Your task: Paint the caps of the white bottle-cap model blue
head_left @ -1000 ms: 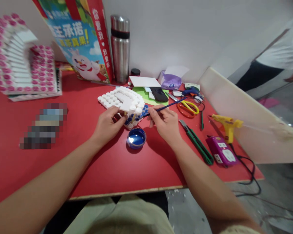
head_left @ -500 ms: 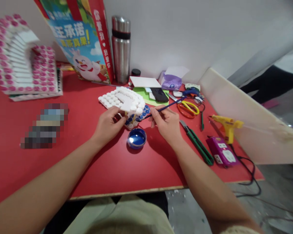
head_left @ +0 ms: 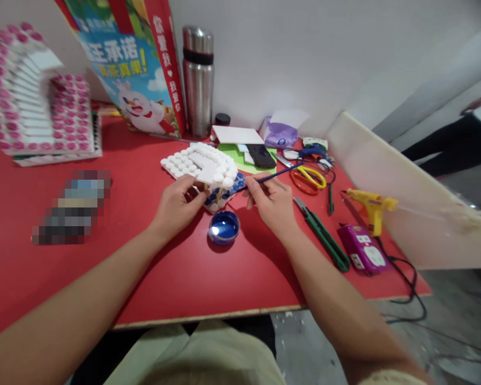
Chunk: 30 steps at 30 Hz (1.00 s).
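Observation:
A small craft model has rows of white round pieces on its upper level and blue-painted ones on the level below. My left hand is closed on the model's near left edge, thumb below and fingers on top. Between the thumb and fingers of my right hand is a thin dark-blue paintbrush. Its tip reaches the blue pieces on the lower level; whether it touches them I cannot tell. Just in front of the model stands a small round dish of blue paint.
Right of my hand lie a green utility knife, scissors, a yellow glue gun and a purple power socket with a cable. Behind stand a steel flask and a printed box. A pink-and-white model is at left.
The brush tip has shifted slightly up and to the right along the blue pieces. Both hands keep their grip. At the far right, a person's dark-clothed legs have moved.

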Motion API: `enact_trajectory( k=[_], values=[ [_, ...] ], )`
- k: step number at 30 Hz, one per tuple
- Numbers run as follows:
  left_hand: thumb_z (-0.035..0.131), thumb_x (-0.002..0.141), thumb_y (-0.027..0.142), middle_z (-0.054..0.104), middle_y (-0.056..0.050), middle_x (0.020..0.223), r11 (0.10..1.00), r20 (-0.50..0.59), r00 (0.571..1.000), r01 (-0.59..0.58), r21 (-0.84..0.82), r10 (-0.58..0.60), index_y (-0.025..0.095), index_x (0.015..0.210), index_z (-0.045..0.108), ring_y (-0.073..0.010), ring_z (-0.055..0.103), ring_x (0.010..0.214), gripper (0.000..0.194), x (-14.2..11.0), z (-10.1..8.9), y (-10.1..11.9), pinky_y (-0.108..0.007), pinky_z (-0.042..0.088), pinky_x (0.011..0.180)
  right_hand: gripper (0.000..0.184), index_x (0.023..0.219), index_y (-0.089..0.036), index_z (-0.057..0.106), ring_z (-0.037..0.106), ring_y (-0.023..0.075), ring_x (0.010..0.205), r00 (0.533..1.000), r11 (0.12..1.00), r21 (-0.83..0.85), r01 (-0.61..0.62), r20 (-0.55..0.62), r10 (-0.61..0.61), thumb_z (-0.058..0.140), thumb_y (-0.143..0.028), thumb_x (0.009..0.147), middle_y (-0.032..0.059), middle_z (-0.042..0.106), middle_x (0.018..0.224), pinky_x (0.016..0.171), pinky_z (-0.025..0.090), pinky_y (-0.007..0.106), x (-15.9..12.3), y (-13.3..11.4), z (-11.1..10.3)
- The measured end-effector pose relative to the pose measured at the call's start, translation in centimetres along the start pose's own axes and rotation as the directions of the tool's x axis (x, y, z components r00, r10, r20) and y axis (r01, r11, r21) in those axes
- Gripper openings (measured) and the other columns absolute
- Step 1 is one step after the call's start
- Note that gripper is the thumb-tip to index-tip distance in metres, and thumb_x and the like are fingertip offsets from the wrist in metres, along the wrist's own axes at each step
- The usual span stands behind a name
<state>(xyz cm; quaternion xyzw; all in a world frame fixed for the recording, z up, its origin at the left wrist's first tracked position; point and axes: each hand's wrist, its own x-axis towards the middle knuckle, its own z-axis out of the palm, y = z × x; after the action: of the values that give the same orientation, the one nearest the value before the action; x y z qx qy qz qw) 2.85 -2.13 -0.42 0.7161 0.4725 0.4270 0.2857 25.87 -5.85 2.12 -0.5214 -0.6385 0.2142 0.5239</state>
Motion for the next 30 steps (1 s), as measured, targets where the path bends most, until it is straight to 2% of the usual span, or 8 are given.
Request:
enact_trajectory(
  k=[5,7,10,12,15,18,26,30],
  values=[
    [0.068,0.091,0.029,0.070,-0.002,0.083,1.000,0.004,1.000,0.002,-0.006,-0.002,0.018,0.086,0.070,-0.0138,0.058,0.066,0.012,0.0,0.0,-0.1,-0.028,0.047,0.065,0.039,0.088,-0.023,0.069,0.065,0.0123,0.050,0.979,0.953,0.265,-0.144,-0.103,0.176,0.076,-0.060,0.095,-0.0004,0.076,0.071,0.053,0.054,0.027,1.0,0.1,-0.5],
    [0.068,0.092,0.030,0.069,-0.002,0.083,1.000,0.006,1.000,0.001,-0.008,-0.001,0.018,0.087,0.070,-0.0135,0.058,0.065,0.013,0.0,0.0,0.0,-0.028,0.047,0.065,0.040,0.084,-0.022,0.068,0.064,0.0103,0.050,0.930,0.835,0.466,-0.293,-0.065,0.362,0.081,-0.059,0.091,-0.0015,0.075,0.066,0.053,0.055,0.023,1.7,0.3,-1.0],
    [0.067,0.091,0.030,0.069,-0.002,0.083,1.000,0.009,1.000,-0.003,-0.009,0.003,0.017,0.088,0.072,-0.0135,0.058,0.066,0.015,0.0,-0.1,0.2,-0.029,0.046,0.066,0.039,0.074,-0.020,0.067,0.062,0.0081,0.048,0.803,0.604,0.608,-0.515,0.097,0.588,0.089,-0.051,0.085,-0.0026,0.071,0.059,0.056,0.056,0.021,2.4,0.4,-1.8],
    [0.067,0.091,0.031,0.069,-0.003,0.083,1.000,0.013,1.000,-0.001,-0.012,0.001,0.016,0.088,0.072,-0.0138,0.058,0.066,0.016,0.0,-0.1,0.3,-0.029,0.046,0.065,0.038,0.067,-0.019,0.067,0.058,0.0073,0.045,0.787,0.566,0.624,-0.539,0.132,0.603,0.089,-0.044,0.085,-0.0036,0.066,0.053,0.057,0.057,0.022,2.5,0.2,-2.2],
    [0.067,0.091,0.033,0.068,-0.003,0.081,1.000,0.014,1.000,0.012,-0.015,-0.012,0.017,0.087,0.072,-0.0143,0.057,0.065,0.017,0.0,-0.2,0.3,-0.030,0.046,0.065,0.035,0.062,-0.019,0.067,0.048,0.0056,0.038,0.841,0.656,0.590,-0.471,0.075,0.536,0.086,-0.036,0.087,-0.0042,0.060,0.046,0.043,0.044,0.018,2.3,-0.1,-2.4],
    [0.067,0.091,0.033,0.068,-0.003,0.082,1.000,0.016,1.000,0.020,-0.022,-0.019,0.017,0.088,0.072,-0.0146,0.058,0.066,0.017,0.0,-0.1,0.3,-0.030,0.046,0.065,0.035,0.062,-0.019,0.067,0.042,0.0050,0.036,0.851,0.684,0.564,-0.463,0.067,0.521,0.084,-0.035,0.088,-0.0046,0.057,0.042,0.038,0.033,0.018,2.1,0.1,-2.2],
    [0.069,0.092,0.035,0.067,-0.003,0.080,1.000,0.055,0.998,-0.012,-0.005,0.013,0.018,0.083,0.069,-0.0167,0.059,0.071,0.019,-0.3,0.0,0.3,-0.029,0.045,0.065,0.033,0.068,-0.021,0.063,0.044,0.0075,0.039,0.767,0.480,0.702,-0.527,0.149,0.624,0.078,-0.036,0.094,-0.0067,0.056,0.046,0.056,0.057,0.025,2.1,1.8,-0.5],
    [0.068,0.091,0.033,0.067,-0.003,0.082,0.999,0.062,0.997,-0.043,0.019,0.041,0.018,0.082,0.066,-0.0180,0.061,0.075,0.018,-0.3,0.0,0.2,-0.031,0.045,0.069,0.034,0.066,-0.021,0.062,0.044,0.0069,0.041,0.770,0.409,0.777,-0.478,0.147,0.621,0.073,-0.031,0.096,-0.0079,0.053,0.045,0.073,0.065,0.030,2.3,2.1,0.6]
  ],
)
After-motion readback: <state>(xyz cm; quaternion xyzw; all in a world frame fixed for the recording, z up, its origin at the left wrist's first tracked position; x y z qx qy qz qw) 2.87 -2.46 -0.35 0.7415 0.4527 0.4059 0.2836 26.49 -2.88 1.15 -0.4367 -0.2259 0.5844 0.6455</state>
